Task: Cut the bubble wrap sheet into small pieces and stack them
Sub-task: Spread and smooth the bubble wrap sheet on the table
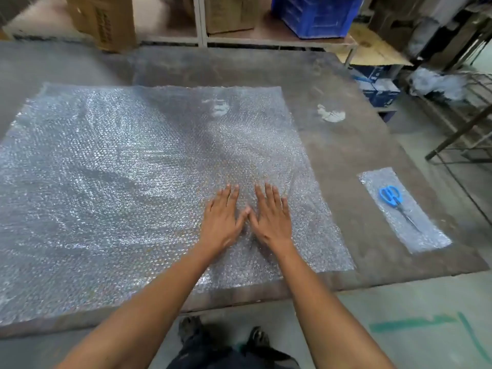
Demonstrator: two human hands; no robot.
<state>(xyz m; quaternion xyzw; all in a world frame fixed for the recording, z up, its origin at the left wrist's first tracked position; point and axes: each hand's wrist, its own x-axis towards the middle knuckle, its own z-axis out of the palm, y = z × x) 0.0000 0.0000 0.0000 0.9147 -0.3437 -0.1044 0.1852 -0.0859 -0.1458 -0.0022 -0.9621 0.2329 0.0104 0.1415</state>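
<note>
A large clear bubble wrap sheet [119, 182] lies flat over most of the brown worktable [332, 145]. My left hand [222, 218] and my right hand [270, 217] press flat on the sheet near its right front part, side by side, fingers straight, thumbs touching. To the right, a small cut strip of bubble wrap [423, 235] lies near the table's right edge. Blue-handled scissors [395, 202] rest on top of that strip, blades pointing toward the table's front right.
A white scrap [331, 113] lies on the table beyond the sheet's right edge. Cardboard boxes [106, 20] and a blue crate [316, 14] stand on shelving behind. A metal rack [468, 123] is at the right. My shoes [226, 336] show below the table's front edge.
</note>
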